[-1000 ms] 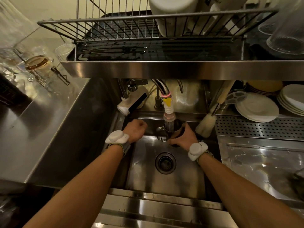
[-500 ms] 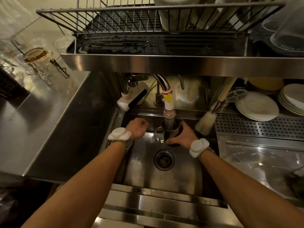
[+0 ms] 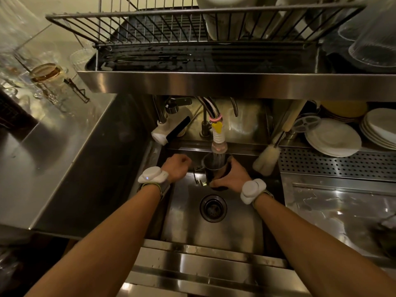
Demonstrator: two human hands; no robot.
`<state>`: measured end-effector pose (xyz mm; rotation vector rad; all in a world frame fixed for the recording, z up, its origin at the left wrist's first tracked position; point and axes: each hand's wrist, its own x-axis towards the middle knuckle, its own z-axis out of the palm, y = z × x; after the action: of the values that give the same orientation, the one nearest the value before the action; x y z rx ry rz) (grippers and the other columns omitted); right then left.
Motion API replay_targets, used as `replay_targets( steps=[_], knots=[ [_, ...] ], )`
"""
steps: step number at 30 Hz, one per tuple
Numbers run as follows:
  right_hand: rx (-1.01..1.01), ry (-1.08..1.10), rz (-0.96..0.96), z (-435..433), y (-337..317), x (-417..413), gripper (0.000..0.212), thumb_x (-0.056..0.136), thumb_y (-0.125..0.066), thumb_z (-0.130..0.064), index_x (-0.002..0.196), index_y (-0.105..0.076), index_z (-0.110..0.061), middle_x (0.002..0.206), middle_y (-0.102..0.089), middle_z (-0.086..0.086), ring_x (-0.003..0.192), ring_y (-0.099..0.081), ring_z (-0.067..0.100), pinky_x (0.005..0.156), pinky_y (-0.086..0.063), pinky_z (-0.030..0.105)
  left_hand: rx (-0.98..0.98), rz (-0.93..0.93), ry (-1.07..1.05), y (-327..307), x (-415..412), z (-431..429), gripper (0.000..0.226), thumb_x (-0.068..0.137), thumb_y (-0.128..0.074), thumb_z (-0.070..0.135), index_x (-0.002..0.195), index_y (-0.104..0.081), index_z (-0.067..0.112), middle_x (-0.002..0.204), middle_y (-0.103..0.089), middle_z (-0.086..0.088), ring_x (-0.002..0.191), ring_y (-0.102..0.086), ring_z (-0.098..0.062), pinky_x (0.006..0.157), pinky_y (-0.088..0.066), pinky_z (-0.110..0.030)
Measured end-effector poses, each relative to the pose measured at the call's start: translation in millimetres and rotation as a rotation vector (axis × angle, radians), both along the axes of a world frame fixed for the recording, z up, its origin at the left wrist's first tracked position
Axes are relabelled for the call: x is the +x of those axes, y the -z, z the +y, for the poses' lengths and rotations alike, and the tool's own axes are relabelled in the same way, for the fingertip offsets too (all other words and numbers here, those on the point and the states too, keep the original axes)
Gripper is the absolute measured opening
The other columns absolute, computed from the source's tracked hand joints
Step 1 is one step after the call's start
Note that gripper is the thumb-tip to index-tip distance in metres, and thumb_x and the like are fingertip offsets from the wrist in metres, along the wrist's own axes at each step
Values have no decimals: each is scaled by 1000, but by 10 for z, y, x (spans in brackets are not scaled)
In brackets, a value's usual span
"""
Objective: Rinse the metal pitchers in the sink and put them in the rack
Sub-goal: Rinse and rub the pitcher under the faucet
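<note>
Pitcher [image 3: 216, 168]: in the sink [image 3: 214, 236], held upright right under the tap nozzle [image 3: 219, 144]. Water runs into its mouth. Handle sticks out to the left.
R hand [image 3: 232, 179]: wrapped round the pitcher's body from the near-right side, fingers curled on the wall, not on the handle.
L hand [image 3: 176, 166]: curled in a fist by the sink's left wall, apart from the pitcher. Nothing shows in it.
Rack [image 3: 150, 24]: overhead, above the sink, w/ white containers and glasses on its right part.
Drain [image 3: 213, 208]: just below and nearer than the pitcher.
Risk, slip: probably the main one. Wet steel, one-hand hold on the smooth body, and weight grows as it fills, so it could slide or twist and drop into the sink.
Risk, splash: nozzle sits just above the rim, so a tilt or overfill likely sprays water over the forearms and counter.
Risk, lift: the shelf edge [image 3: 235, 84] overhangs the sink, so on the way up the pitcher could knock the nozzle or that edge.
Risk, drip: if it isn't emptied first, water would prob. spill when it's turned over at the rack.
Brush [image 3: 266, 160]: leans at the sink's back-right corner, near the R hand. A wide swing could tip it in.
</note>
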<state>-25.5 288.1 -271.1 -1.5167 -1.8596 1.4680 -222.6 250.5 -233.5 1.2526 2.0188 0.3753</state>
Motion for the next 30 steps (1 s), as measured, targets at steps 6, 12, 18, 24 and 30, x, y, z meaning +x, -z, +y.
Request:
replay_targets(
  steps=[6, 12, 18, 24, 30],
  knots=[
    [-12, 60, 38, -28, 41, 54, 87, 51, -91, -18, 124, -44, -18, 121, -58, 2, 108, -57, 19, 89, -46, 27, -39, -243, 153, -8, 221, -14, 42, 102, -35, 28, 102, -67, 2, 102, -65, -10, 88, -56, -13, 82, -42, -25],
    [-70, 37, 41, -69, 52, 122, 106, 41, -93, -32, 133, -41, -19, 129, -57, -1, 118, -54, 19, 101, -46, 36, -22, -325, 140, -117, 322, 13, 33, 102, -37, 20, 80, -58, 8, 69, -55, -3, 61, -49, -9, 53, -40, -10],
    [-108, 0, -86, -27, 52, 292, 104, 58, -90, -24, 144, -31, -15, 144, -44, 7, 132, -43, 25, 101, -38, 31, 39, -57, 220, -109, 267, 59, 29, 98, -45, 23, 78, -63, 11, 80, -59, -7, 77, -55, -20, 72, -39, -27],
    [-84, -25, -165, 2, -3, 364, 89, 64, -87, -27, 139, -40, -13, 138, -49, 8, 126, -48, 23, 92, -39, 25, 57, 462, 386, -128, 236, 64, 33, 98, -41, 33, 88, -67, 15, 98, -68, -9, 98, -60, -29, 96, -29, -41],
    [-53, -40, -204, 19, -57, 371, 81, 67, -85, -28, 136, -45, -12, 136, -52, 9, 123, -51, 23, 92, -40, 25, 75, 619, 522, -154, 265, 55, 33, 96, -40, 34, 87, -66, 14, 98, -68, -7, 96, -61, -29, 100, -25, -44]
  ],
)
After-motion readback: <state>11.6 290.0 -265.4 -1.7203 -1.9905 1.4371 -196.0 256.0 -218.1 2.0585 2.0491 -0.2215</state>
